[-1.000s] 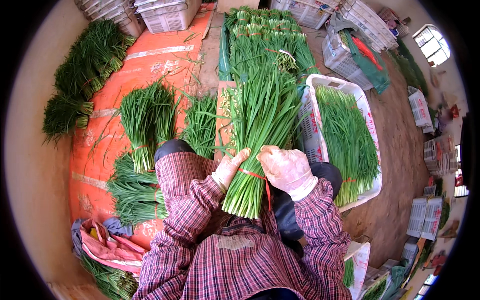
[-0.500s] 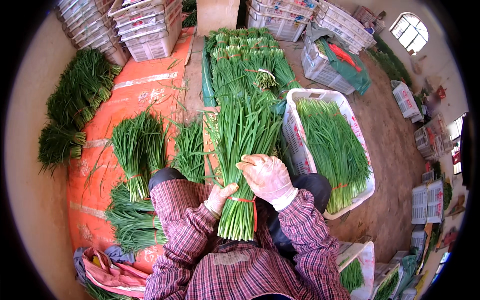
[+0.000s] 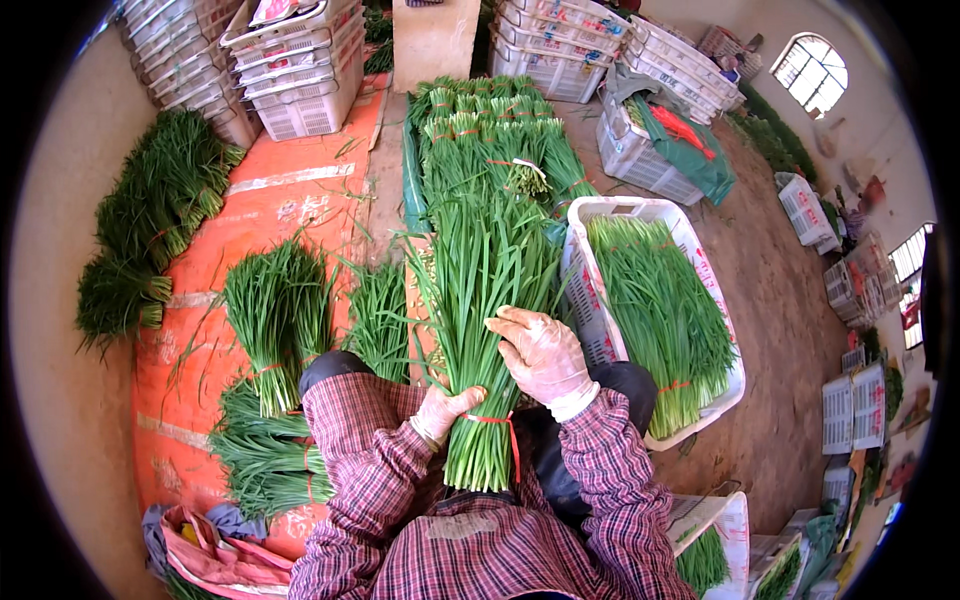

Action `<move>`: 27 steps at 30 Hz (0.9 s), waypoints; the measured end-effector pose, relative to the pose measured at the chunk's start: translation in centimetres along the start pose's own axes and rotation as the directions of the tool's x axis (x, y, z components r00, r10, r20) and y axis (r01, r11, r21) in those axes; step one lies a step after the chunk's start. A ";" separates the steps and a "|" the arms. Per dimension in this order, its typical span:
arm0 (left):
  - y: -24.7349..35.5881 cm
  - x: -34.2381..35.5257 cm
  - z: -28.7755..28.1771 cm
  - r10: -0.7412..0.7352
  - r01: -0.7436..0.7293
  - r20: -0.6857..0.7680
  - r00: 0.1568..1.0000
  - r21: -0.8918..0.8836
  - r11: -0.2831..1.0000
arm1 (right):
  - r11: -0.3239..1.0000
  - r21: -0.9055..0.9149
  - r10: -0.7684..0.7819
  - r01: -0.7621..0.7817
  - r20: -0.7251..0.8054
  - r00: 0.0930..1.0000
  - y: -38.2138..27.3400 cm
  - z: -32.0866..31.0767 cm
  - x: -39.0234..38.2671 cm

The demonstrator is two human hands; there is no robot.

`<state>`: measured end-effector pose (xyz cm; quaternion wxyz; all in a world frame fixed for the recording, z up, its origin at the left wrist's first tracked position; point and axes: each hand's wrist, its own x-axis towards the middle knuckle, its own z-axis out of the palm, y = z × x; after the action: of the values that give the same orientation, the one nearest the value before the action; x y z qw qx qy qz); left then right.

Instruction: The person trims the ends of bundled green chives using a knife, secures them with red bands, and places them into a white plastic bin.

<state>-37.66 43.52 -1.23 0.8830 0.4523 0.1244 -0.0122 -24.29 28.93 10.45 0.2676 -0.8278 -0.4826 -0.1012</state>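
Observation:
A large bunch of garlic chives (image 3: 490,270) stands tilted in front of me between my knees, pale cut stems toward me and leaves fanning away. A red tie (image 3: 488,419) binds it low on the stems, one loose end hanging at the right. My left hand (image 3: 447,412), gloved, is closed around the bunch's left side just above the tie, thumb across the stems. On the right side, slightly higher, my gloved right hand (image 3: 545,358) touches the leaves with fingers extended and thumb apart. The leaves partly hide what its fingertips meet.
A white crate (image 3: 655,315) of bundled chives stands by my right knee. Tied bunches (image 3: 280,310) lie on the orange sheet (image 3: 290,210) at left, with a dark heap (image 3: 150,210) along the wall. Rows of bundles (image 3: 490,130) lie ahead; stacked crates (image 3: 300,75) stand behind.
My right hand has shifted slightly right and down along the bunch, its fingers a little more apart. My left hand keeps its hold, and the bunch sits slightly lower in view.

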 end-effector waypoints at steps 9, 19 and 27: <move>1.1 0.2 0.8 -0.036 0.054 0.098 0.995 -0.190 0.980 | 0.989 -0.020 0.134 -0.144 -0.247 0.960 1.1 -2.0 0.1; 2.3 1.5 2.1 0.172 -0.190 -0.125 0.977 -0.151 0.970 | 0.328 0.601 0.448 -0.729 0.581 0.680 -1.8 1.3 -7.9; 1.6 2.1 2.3 -0.020 -0.010 -0.084 0.996 -0.336 0.942 | 0.145 0.767 0.407 -0.625 0.530 0.744 -3.3 3.7 -9.2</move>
<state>-34.89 42.79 0.85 0.9410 0.2950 0.1638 0.0265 -32.16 25.41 4.58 0.6483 -0.6484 -0.1600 0.3657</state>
